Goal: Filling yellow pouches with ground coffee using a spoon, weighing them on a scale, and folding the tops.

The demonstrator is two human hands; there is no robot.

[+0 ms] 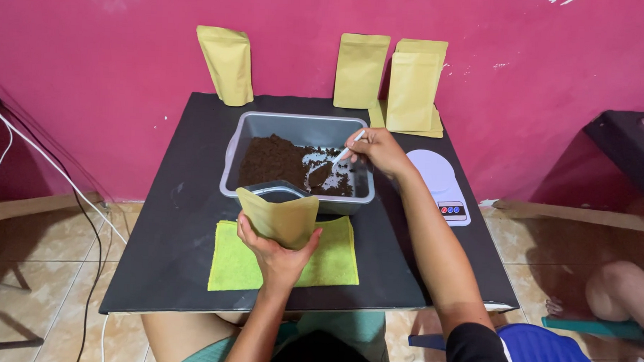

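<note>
Two hands work at the grey tray point(237, 146): left hand point(276, 254) holds an open pouch point(281, 217) before it, right hand point(381, 152) grips a spoon point(335, 163) inside; better keep the pouch mouth close.

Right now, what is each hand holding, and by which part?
The left hand grips an open yellow pouch around its lower body. The right hand holds a spoon by its white handle, bowl in the grey tray.

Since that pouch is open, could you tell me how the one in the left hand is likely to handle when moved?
The pouch looks light and floppy: the left hand props its mouth open. It would probably tip if released, unlike the leaning pouches by the wall.
</note>
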